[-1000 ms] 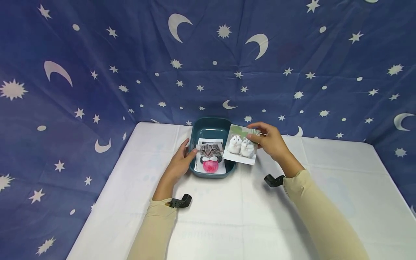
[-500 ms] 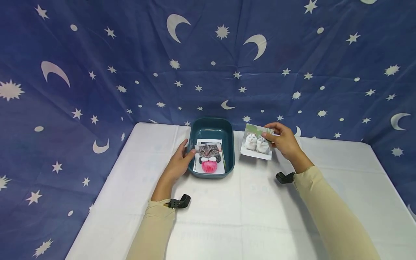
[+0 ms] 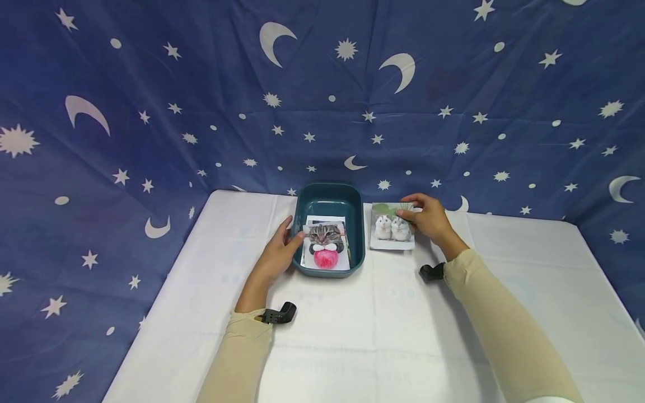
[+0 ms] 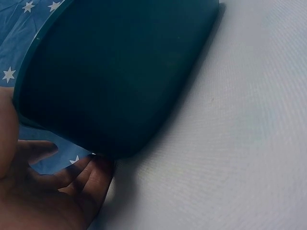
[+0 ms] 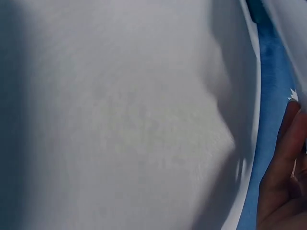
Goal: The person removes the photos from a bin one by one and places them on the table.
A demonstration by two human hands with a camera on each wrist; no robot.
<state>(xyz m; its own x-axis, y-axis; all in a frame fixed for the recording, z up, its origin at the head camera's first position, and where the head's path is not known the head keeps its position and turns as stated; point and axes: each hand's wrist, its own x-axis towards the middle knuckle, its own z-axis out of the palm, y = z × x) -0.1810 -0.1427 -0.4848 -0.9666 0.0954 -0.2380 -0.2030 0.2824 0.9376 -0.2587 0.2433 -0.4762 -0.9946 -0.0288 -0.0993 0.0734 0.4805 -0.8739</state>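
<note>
Pale and near-square, with no clear long axis, an animal card (image 3: 388, 229) is being pinched near its far right corner by the right hand (image 3: 428, 217), the nearer one. From that hand it is being held out leftward, just right of the teal bin (image 3: 330, 207), whose left side is being gripped by the left hand (image 3: 277, 249). Contact with the tabletop (image 3: 342, 336) cannot be told.

Curtained-off tabletop set-up, blue moon-and-star cloth (image 3: 322, 70) hanging around, white-covered table (image 3: 327, 336), room type unclear
</note>
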